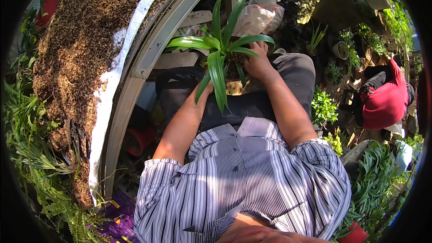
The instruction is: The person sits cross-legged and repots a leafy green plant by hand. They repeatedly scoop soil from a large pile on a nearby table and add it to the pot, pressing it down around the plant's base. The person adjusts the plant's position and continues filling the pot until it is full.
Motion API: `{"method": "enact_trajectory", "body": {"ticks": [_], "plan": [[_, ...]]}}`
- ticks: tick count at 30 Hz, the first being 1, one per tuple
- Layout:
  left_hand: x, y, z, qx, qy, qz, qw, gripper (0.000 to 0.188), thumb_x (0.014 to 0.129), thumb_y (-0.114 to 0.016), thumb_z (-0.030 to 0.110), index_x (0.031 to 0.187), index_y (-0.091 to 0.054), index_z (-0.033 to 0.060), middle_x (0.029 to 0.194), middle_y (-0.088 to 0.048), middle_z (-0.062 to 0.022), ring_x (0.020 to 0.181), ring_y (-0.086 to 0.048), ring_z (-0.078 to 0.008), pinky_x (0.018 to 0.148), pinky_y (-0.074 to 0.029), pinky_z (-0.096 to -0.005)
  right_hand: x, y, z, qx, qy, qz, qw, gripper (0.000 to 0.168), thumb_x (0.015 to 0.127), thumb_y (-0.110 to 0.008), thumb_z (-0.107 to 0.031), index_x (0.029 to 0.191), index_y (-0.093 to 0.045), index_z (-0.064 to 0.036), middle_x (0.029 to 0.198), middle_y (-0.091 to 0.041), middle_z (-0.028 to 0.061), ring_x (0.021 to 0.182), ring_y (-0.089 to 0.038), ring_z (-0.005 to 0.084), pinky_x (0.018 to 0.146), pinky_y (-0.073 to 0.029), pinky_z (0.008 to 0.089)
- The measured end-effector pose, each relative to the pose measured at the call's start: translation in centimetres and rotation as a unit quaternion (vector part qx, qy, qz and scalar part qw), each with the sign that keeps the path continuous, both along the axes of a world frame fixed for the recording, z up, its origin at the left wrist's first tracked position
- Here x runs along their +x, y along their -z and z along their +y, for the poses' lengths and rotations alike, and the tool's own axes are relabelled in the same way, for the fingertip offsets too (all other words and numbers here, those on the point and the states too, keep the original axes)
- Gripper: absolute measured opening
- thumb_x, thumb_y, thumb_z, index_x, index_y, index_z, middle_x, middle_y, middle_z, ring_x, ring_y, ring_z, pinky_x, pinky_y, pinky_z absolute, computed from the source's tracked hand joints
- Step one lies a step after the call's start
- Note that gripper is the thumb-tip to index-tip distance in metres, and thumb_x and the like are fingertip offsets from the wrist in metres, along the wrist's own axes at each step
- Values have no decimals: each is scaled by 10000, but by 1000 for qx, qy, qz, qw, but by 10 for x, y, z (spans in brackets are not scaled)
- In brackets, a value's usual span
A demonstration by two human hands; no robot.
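A potted plant with long, strap-shaped green leaves [221, 49] stands between my knees. Its brown pot [233, 76] shows only in part beneath the foliage. My left hand [210, 86] is at the pot's left side, its fingers mostly hidden by leaves. On the other side, my right hand [258, 60] reaches in at the pot's upper right, fingers bent by the rim and under a leaf. Whether those fingers grip the rim or touch the potting material cannot be told. Dark trousers [293, 74] cover my legs around the pot.
At the left, shredded brown plant material [74, 50] lies on a white sheet [131, 30] beside a metal-edged frame [158, 37]. A crumpled plastic bag [260, 15] lies beyond the plant. Farther right, a person in a red top [386, 98] crouches among potted plants.
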State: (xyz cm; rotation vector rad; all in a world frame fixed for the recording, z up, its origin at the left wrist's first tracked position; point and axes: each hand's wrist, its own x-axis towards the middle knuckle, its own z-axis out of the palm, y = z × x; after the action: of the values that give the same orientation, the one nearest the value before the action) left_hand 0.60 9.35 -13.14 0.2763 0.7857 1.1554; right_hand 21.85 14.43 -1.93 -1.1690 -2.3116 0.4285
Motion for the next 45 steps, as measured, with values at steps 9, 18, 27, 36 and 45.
{"method": "enact_trajectory", "body": {"ticks": [9,18,27,36,45], "plan": [[10,-6,7,39,42,66,996,419,1047,-539,419,1325,-617,115,1157,-689,-16,981,-677,-103,826,-572,-289,7,1,0,-36,11,-9,999,481,775,-664,-131,1238,-705,-257,1536,-408,150,1447,-280,439,1149,-219,602],[0,9,6,20,2,71,997,440,1033,-532,472,1299,-633,137,1079,-678,24,931,-664,-98,805,-548,-283,2,7,5,-30,-3,-10,999,458,768,-684,-168,1216,-724,-251,1574,-387,112,1473,-264,429,1168,-191,608],[2,-29,0,-7,-71,59,996,407,1041,-544,405,1285,-637,93,1082,-692,-40,914,-682,-146,811,-574,-327,27,34,45,-118,151,410,892,401,915,-626,-207,1276,-679,-41,1477,-498,184,1404,-420,320,1151,-331,411],[2,-50,0,48,-64,-1,997,406,1066,-445,396,1245,-619,75,1080,-686,-76,907,-691,-185,791,-582,-364,-21,83,10,-494,73,553,667,728,1077,-349,-537,1585,-298,-18,1638,-316,137,1530,-241,247,1244,-151,371],[-16,-32,-11,61,-47,48,996,411,1070,-410,414,1198,-609,77,1063,-681,-79,920,-692,-197,797,-575,-351,-19,69,8,-490,71,540,680,727,1088,-263,-560,1601,-266,-45,1654,-288,124,1515,-266,235,1239,-178,384]]}}
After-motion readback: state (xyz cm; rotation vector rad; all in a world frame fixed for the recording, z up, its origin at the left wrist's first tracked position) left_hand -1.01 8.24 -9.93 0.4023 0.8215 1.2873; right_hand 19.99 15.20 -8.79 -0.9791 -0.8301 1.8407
